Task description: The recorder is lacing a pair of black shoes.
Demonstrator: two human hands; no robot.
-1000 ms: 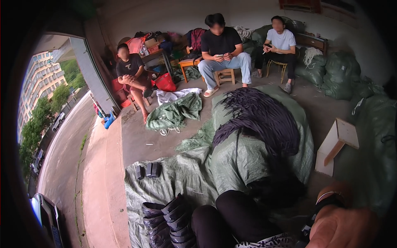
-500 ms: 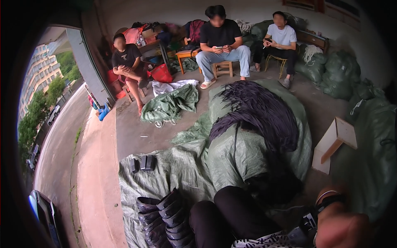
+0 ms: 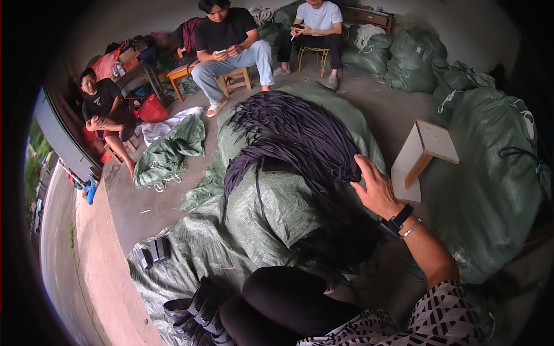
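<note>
A thick bundle of long, dark purple cords or strips (image 3: 288, 138) lies draped over a stuffed green woven sack (image 3: 277, 213) in front of my knees. My right hand (image 3: 375, 187), with a black band and a bracelet at its wrist, reaches to the bundle's right edge. Its fingers are stretched out and the thumb is apart; the fingertips are at or very near the strips, and I cannot tell whether they touch. Below the bundle, a dark black mass (image 3: 340, 236) hangs beside the sack. My left hand is out of the picture.
Stacked black banded pieces (image 3: 196, 311) stand by my left knee on a green sheet (image 3: 173, 282), with small dark blocks (image 3: 154, 251) farther up. A wooden stand (image 3: 424, 150) and bulging green sacks (image 3: 490, 184) are at right. Several people sit at the back.
My right hand has moved from the lower right corner up and forward to the bundle's right edge, its fingers now spread. The view has turned right and down.
</note>
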